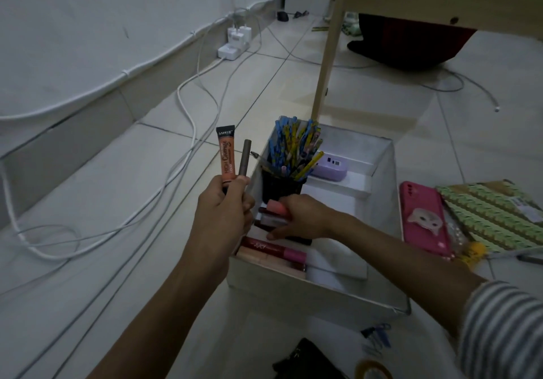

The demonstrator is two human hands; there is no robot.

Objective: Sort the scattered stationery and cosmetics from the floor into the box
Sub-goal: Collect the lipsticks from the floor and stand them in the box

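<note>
**Both hands holding cosmetics at the box**

Left hand (223, 207) is gripping two items upright, raised just left of the box (293, 296): an orange tube (226, 155) with a black top and a thin brown stick (244, 158), fingers curled tight round both.

Right hand (304, 217) is reaching into the box's near-left part, fingers curling round a pink-capped tube (277, 207), thumb stretching out low beneath it. More lip tubes are lying under and beside that hand. A red tube (264, 245) marked "Juicy" is lying flat along the box's near-left corner.

A black cup (279, 187) is standing in the far-left part of the box, packed with pencils (296, 146). A purple case (329, 170) is sitting just right of the cup.

On the floor right of the box, a pink phone case (423, 217) is lying beside a green patterned notebook (493, 214). Blue clips (376, 334) and a tape roll (373, 371) are lying near the box's front. White cables (188, 108) are trailing across the tiles to a power strip (232, 51) by the wall. A striped sleeve (505, 334) is covering the right arm.
</note>
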